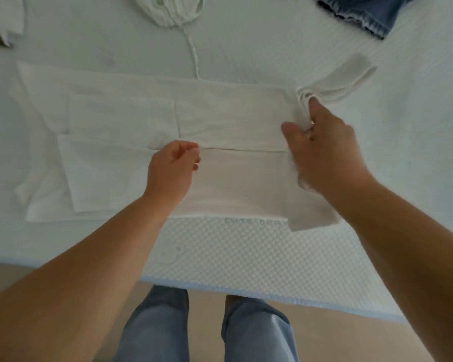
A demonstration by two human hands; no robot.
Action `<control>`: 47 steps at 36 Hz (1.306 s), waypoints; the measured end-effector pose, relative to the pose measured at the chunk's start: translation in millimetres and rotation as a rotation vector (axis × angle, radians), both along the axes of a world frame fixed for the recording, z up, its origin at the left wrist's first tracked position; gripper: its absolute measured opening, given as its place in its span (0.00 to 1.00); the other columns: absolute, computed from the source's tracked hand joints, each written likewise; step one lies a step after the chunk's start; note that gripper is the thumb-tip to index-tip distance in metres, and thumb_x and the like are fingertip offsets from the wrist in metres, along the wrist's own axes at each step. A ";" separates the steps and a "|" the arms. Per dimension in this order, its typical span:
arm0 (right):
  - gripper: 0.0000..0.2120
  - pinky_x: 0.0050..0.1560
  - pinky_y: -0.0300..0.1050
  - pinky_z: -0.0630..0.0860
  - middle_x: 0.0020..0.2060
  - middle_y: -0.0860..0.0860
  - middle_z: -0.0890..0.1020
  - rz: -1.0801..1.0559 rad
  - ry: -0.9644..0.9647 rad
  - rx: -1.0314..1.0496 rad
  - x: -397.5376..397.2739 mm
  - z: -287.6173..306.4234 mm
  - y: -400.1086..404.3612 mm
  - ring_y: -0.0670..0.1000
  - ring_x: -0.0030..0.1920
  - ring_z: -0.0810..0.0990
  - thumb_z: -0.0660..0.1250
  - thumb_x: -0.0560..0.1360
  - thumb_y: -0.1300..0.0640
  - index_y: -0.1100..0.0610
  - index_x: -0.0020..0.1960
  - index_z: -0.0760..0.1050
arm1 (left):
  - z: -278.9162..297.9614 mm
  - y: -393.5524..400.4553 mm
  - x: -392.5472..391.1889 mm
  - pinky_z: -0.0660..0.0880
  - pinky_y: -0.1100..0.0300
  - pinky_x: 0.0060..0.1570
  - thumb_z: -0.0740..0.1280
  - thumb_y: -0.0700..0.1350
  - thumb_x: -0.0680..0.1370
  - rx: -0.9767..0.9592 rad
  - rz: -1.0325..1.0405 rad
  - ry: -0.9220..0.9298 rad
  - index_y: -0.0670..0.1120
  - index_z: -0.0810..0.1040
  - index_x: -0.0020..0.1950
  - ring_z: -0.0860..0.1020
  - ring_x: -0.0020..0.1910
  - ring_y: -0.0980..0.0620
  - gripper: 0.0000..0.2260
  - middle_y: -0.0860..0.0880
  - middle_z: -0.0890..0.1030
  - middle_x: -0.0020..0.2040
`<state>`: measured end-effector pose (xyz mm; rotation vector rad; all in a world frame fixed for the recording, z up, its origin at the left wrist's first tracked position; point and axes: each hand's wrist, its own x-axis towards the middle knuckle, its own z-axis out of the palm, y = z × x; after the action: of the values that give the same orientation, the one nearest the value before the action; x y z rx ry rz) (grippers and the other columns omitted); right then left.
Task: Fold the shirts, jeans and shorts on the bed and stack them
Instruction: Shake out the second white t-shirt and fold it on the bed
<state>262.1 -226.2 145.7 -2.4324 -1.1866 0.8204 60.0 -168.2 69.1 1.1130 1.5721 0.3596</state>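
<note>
A white shirt (220, 116) lies flat across the bed, its long sides folded in to a seam along the middle. My right hand (324, 150) is shut on the bunched right end of the shirt, near its loose collar or sleeve. My left hand (171, 168) rests on the middle seam with fingers curled, pinching the fabric edge. A white drawstring garment (175, 9) lies at the far top, its cord trailing toward the shirt. Blue denim (361, 11) lies at the top right.
The white mattress (233, 257) ends in a near edge with pale blue piping. Another white cloth (8, 14) sits at the top left corner. My legs in light blue jeans stand on a beige floor (338, 330) below the edge.
</note>
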 end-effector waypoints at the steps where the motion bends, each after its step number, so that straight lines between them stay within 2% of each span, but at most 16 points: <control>1: 0.17 0.39 0.38 0.62 0.39 0.54 0.78 0.027 0.009 0.001 -19.6 -3.5 9.5 0.56 0.40 0.75 0.60 0.77 0.49 0.54 0.64 0.69 | 0.2 6.3 -7.7 0.74 0.61 0.35 0.65 0.42 0.76 -0.088 0.096 -0.062 0.50 0.78 0.41 0.78 0.31 0.55 0.05 0.51 0.80 0.33; 4: 0.22 0.46 0.46 0.68 0.48 0.60 0.81 0.115 0.058 -0.031 -77.2 -24.8 35.7 0.62 0.49 0.78 0.58 0.78 0.51 0.55 0.70 0.62 | -4.7 23.9 -31.8 0.77 0.62 0.32 0.63 0.51 0.78 -0.362 0.280 -0.216 0.46 0.78 0.44 0.80 0.29 0.53 0.09 0.49 0.81 0.32; 7: 0.28 0.50 0.49 0.74 0.49 0.57 0.81 0.169 0.183 -0.095 -124.4 -50.1 51.7 0.59 0.50 0.79 0.58 0.78 0.48 0.53 0.74 0.54 | -16.0 36.0 -50.4 0.77 0.59 0.32 0.59 0.59 0.78 -0.518 0.265 -0.334 0.46 0.79 0.48 0.80 0.31 0.50 0.19 0.49 0.82 0.33; 11: 0.33 0.50 0.50 0.76 0.51 0.48 0.80 0.207 0.253 -0.117 -154.7 -71.3 45.0 0.52 0.52 0.79 0.60 0.76 0.43 0.49 0.75 0.52 | -27.7 42.6 -55.0 0.78 0.54 0.46 0.59 0.62 0.77 -0.576 0.224 -0.310 0.46 0.81 0.52 0.82 0.43 0.49 0.22 0.48 0.84 0.45; 13: 0.29 0.48 0.46 0.76 0.47 0.42 0.78 0.161 0.250 -0.090 -154.3 -76.1 31.1 0.48 0.50 0.79 0.62 0.75 0.44 0.49 0.73 0.57 | -29.6 42.5 -51.1 0.79 0.56 0.41 0.64 0.59 0.75 -0.527 0.210 -0.248 0.46 0.82 0.50 0.82 0.41 0.50 0.18 0.46 0.84 0.46; 15: 0.25 0.51 0.41 0.72 0.47 0.40 0.76 0.132 0.166 -0.051 -145.5 -78.8 11.7 0.46 0.52 0.76 0.63 0.75 0.47 0.50 0.70 0.63 | -30.5 40.2 -44.0 0.80 0.54 0.43 0.69 0.56 0.73 -0.405 0.084 -0.115 0.46 0.80 0.53 0.82 0.42 0.50 0.16 0.47 0.84 0.47; 17: 0.23 0.57 0.39 0.67 0.54 0.44 0.76 0.101 0.043 0.005 -130.4 -79.4 -8.9 0.47 0.58 0.72 0.64 0.75 0.49 0.53 0.68 0.67 | -30.4 35.7 -36.4 0.78 0.56 0.45 0.71 0.54 0.71 -0.216 -0.083 0.041 0.46 0.77 0.55 0.81 0.44 0.52 0.17 0.52 0.82 0.47; 19: 0.23 0.64 0.45 0.64 0.62 0.50 0.73 0.058 -0.064 0.018 -113.5 -79.0 -25.9 0.50 0.64 0.67 0.65 0.75 0.50 0.55 0.68 0.68 | -29.2 31.2 -30.0 0.72 0.59 0.44 0.70 0.49 0.72 -0.037 -0.205 0.174 0.46 0.75 0.54 0.77 0.44 0.51 0.14 0.53 0.79 0.46; 21: 0.26 0.70 0.50 0.60 0.68 0.52 0.68 0.038 -0.133 -0.013 -97.3 -81.5 -37.6 0.52 0.69 0.62 0.64 0.76 0.50 0.57 0.71 0.65 | -28.9 28.4 -27.3 0.67 0.59 0.41 0.66 0.46 0.74 0.097 -0.241 0.250 0.44 0.75 0.50 0.75 0.43 0.47 0.08 0.50 0.77 0.43; 24: 0.30 0.73 0.49 0.47 0.75 0.53 0.56 0.073 -0.189 -0.138 -79.3 -92.4 -50.8 0.53 0.75 0.49 0.60 0.78 0.47 0.56 0.76 0.56 | -31.3 27.2 -30.0 0.66 0.57 0.39 0.63 0.45 0.75 0.188 -0.215 0.292 0.42 0.76 0.47 0.75 0.42 0.44 0.07 0.47 0.77 0.41; 27: 0.34 0.73 0.48 0.40 0.77 0.54 0.44 0.069 -0.162 -0.294 -67.5 -106.9 -65.4 0.52 0.76 0.41 0.55 0.78 0.42 0.53 0.77 0.43 | -37.1 22.6 -38.6 0.66 0.57 0.40 0.62 0.46 0.76 0.202 -0.236 0.360 0.43 0.75 0.51 0.75 0.46 0.42 0.08 0.46 0.79 0.45; 30: 0.36 0.72 0.47 0.37 0.76 0.54 0.41 0.042 -0.134 -0.336 -64.1 -115.8 -75.9 0.52 0.75 0.38 0.53 0.78 0.40 0.51 0.77 0.37 | -40.2 12.9 -44.8 0.67 0.56 0.44 0.63 0.47 0.76 0.248 -0.263 0.402 0.44 0.73 0.56 0.76 0.49 0.41 0.11 0.45 0.80 0.49; 34: 0.37 0.72 0.50 0.41 0.76 0.54 0.46 -0.009 -0.086 -0.300 -67.8 -115.7 -78.2 0.52 0.75 0.43 0.55 0.77 0.40 0.53 0.77 0.40 | -35.3 6.0 -42.3 0.65 0.60 0.45 0.66 0.44 0.74 0.353 -0.223 0.378 0.46 0.70 0.63 0.76 0.51 0.45 0.17 0.47 0.79 0.53; 38: 0.33 0.69 0.49 0.54 0.70 0.55 0.61 -0.123 -0.019 -0.176 -64.7 -111.8 -81.0 0.52 0.68 0.57 0.60 0.77 0.45 0.56 0.76 0.52 | -31.3 3.8 -35.3 0.67 0.55 0.59 0.67 0.42 0.74 0.265 -0.283 0.396 0.47 0.64 0.72 0.71 0.63 0.43 0.27 0.44 0.73 0.66; 42: 0.31 0.58 0.44 0.67 0.61 0.48 0.68 -0.367 0.132 -0.188 -53.5 -113.8 -77.4 0.49 0.59 0.69 0.67 0.73 0.48 0.54 0.72 0.60 | -25.0 11.8 -30.7 0.66 0.59 0.55 0.62 0.36 0.75 0.382 -0.268 0.368 0.47 0.66 0.71 0.74 0.58 0.43 0.25 0.42 0.76 0.61; 47: 0.22 0.49 0.44 0.70 0.51 0.47 0.75 -0.362 0.219 -0.249 -35.5 -119.1 -73.5 0.49 0.49 0.74 0.70 0.71 0.47 0.52 0.61 0.69 | -24.2 11.7 -30.8 0.66 0.53 0.55 0.64 0.36 0.74 0.442 -0.376 0.483 0.44 0.69 0.69 0.72 0.57 0.40 0.23 0.38 0.72 0.59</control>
<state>226.6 -299.8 26.7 -2.5564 -0.5699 1.1339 29.2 -156.5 44.9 1.9155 1.6869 0.1921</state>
